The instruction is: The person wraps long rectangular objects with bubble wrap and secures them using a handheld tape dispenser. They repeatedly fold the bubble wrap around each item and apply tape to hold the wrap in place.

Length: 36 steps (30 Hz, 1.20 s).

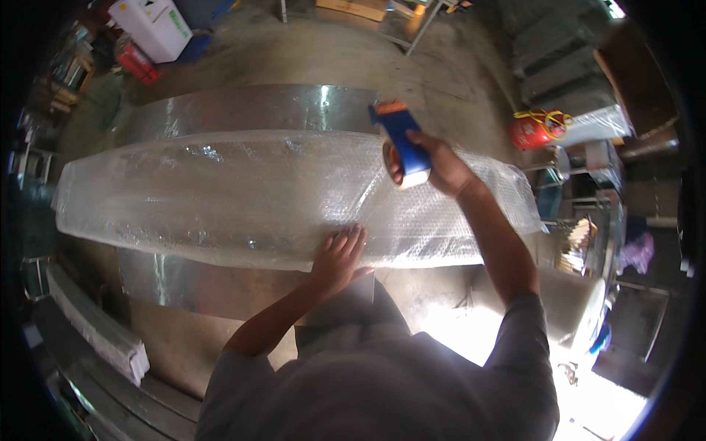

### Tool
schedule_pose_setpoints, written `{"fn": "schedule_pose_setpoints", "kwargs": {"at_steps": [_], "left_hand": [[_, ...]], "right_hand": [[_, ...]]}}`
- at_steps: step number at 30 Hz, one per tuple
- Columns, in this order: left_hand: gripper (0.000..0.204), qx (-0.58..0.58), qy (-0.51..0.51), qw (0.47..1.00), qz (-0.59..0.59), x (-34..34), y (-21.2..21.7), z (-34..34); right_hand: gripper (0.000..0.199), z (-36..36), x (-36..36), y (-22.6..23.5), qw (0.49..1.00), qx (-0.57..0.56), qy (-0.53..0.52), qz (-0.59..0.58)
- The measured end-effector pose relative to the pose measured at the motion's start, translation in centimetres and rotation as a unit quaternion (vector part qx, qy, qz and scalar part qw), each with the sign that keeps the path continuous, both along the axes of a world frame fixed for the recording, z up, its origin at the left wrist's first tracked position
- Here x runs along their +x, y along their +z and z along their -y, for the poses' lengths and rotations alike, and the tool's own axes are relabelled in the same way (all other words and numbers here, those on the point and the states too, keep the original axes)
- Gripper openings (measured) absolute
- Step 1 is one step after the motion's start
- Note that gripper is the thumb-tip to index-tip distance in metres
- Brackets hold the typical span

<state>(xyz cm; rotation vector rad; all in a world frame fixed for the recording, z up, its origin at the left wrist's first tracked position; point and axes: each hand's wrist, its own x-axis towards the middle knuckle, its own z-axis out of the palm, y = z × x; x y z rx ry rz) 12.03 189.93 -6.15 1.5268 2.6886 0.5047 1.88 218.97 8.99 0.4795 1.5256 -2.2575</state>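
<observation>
Left hand [340, 253] flat, fingers spread, pressing near edge of bubble wrap [243, 195]. Right hand [441, 167] clenched round blue tape dispenser [403, 143], raised over wrap's right part. Wrap spans shiny metal sheet [250, 109] on floor. Red cylinder [531, 132] far right.

Support: concrete floor [456, 81], bare and stained beyond the hands.
Directly on floor: shiny metal sheet [250, 106], extending past the fingertips.
On sheet: long bubble-wrapped bundle [220, 195], lying crosswise under both hands.
Near side: sheet edge showed left of the wrist.
</observation>
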Motion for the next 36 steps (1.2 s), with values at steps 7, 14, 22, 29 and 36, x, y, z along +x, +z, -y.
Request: {"fn": "schedule_pose_setpoints", "kwargs": {"at_steps": [7,14,22,29,36], "left_hand": [[0.093,0.005,-0.014,0.999,-0.030,0.0,-0.5,0.6],[0.065,0.081,-0.085,0.984,0.131,-2.4,2.1,2.4],[0.054,0.325,-0.009,0.812,0.485,-18.7,4.9,-2.6],[0.088,0.032,-0.085,0.817,0.569,-22.0,3.8,-6.8],[0.070,-0.040,-0.175,0.940,0.291,-21.7,2.2,-7.1]], "right_hand": [[0.041,9.0,1.1,-4.6,0.942,0.201,-0.203,0.177],[0.033,10.0,-0.2,-7.0,0.964,0.117,-0.159,0.177],[0.029,10.7,-0.2,-5.5,0.953,0.158,-0.155,0.209],[0.034,11.3,0.4,-4.8,0.937,0.118,-0.178,0.276],[0.030,11.6,3.5,-4.8,0.946,0.085,-0.145,0.277]]}}
